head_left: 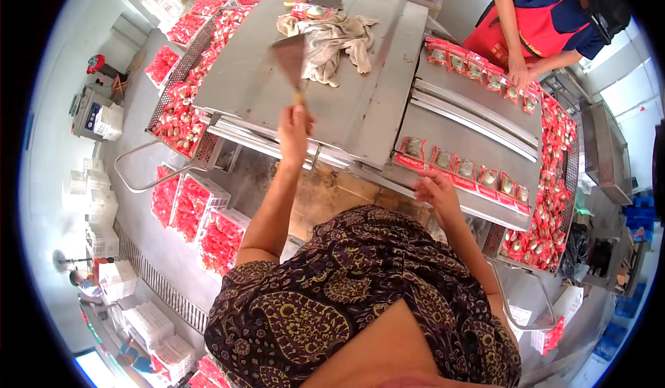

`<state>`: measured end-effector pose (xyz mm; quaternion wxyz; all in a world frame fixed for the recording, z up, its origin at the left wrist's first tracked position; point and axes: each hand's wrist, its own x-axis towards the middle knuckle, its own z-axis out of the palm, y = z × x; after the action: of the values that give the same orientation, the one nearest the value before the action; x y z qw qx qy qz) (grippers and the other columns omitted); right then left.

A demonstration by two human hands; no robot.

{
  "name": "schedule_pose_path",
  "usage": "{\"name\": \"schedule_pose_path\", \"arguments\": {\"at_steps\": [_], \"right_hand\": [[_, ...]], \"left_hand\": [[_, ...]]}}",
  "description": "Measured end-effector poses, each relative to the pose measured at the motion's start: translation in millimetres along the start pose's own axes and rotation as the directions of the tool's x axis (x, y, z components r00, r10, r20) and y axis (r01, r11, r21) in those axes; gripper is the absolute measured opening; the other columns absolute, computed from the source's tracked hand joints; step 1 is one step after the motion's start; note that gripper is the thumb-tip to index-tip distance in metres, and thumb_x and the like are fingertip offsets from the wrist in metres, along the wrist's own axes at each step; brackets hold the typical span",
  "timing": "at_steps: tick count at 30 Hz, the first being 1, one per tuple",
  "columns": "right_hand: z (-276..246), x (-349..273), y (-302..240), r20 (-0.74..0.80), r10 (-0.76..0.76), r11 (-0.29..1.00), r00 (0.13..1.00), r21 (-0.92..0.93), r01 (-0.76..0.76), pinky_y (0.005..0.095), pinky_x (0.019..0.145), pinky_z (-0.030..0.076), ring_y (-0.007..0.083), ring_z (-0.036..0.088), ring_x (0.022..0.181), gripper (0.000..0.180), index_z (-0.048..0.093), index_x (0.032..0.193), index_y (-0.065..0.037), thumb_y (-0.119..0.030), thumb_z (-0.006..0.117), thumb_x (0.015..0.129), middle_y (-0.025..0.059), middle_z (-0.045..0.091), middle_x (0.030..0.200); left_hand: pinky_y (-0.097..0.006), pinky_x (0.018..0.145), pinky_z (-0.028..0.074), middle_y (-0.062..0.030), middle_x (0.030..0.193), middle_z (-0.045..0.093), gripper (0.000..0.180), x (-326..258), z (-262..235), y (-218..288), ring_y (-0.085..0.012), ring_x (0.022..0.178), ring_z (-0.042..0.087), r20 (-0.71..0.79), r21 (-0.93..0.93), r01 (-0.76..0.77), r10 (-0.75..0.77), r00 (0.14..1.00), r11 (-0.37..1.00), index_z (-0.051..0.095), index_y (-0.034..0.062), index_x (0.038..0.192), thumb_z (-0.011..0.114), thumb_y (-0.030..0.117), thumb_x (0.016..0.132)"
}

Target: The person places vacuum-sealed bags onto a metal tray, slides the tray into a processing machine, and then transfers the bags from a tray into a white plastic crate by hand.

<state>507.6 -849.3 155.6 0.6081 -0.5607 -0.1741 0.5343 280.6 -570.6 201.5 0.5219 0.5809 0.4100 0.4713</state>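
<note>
My left hand [294, 137] is wrapped around the wooden handle of a scraper [288, 55], its wide, slightly blurred blade raised toward the far side of the steel table [235, 83]. Beyond the blade lies a crumpled beige cloth [339, 45] with a red packet [312, 12] on it. A second scraper [325, 3] with a dark blade rests behind the cloth. My right hand [438, 192] has loosely bent fingers that are apart, with nothing visible in them. It is close to a row of red-and-clear packets [465, 170] along the machine's near edge; I cannot tell whether it touches them.
Across the machine, a person in a red apron [537, 24] handles another packet row [474, 68]. Perforated trolleys heaped with red packets stand left [181, 114] and right [554, 173]. White crates of red packets [223, 239] sit on the floor at left.
</note>
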Motion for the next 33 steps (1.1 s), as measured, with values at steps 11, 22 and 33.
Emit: {"name": "schedule_pose_path", "arguments": {"at_steps": [11,22,33], "right_hand": [[1.3,-1.5,22.5,-0.12,0.038,0.993,0.992,0.114,-0.025,0.0241,0.069,0.052,0.0095,0.061,0.074,0.023,0.061,0.115,-0.008,-0.021,0.059,0.096,0.0049,0.067,0.091],[-44.8,-56.3,51.6,-0.392,0.027,0.993,0.919,0.115,0.02,0.0239,0.066,0.05,0.0089,0.061,0.071,0.025,0.063,0.113,-0.009,-0.024,0.062,0.094,0.0039,0.068,0.089],[-59.3,-53.0,56.5,-0.321,-0.011,1.0,0.947,0.01,0.014,0.0225,0.063,0.05,0.0083,0.062,0.07,0.024,0.064,0.111,-0.008,-0.024,0.063,0.093,0.0033,0.068,0.088]], "left_hand": [[-0.019,0.057,0.043,-0.0086,0.093,0.069,0.037,82.1,-9.2,-36.3,-0.0072,0.07,0.059,0.431,0.095,0.364,-0.368,0.824,0.926,0.059,0.0041,0.116,0.052,0.036,0.099],[-0.042,0.084,0.049,-0.0155,0.095,0.063,0.02,62.3,-183.5,-36.4,-0.0349,0.096,0.06,0.296,0.808,-0.271,0.037,0.955,0.524,0.065,0.0014,0.103,0.053,0.002,0.087],[-0.047,0.094,0.043,-0.0107,0.078,0.063,0.015,122.8,-245.3,-99.4,-0.0319,0.085,0.061,0.617,0.787,-0.606,0.186,0.764,-0.119,0.064,0.0079,0.08,0.068,0.008,0.066]]}}
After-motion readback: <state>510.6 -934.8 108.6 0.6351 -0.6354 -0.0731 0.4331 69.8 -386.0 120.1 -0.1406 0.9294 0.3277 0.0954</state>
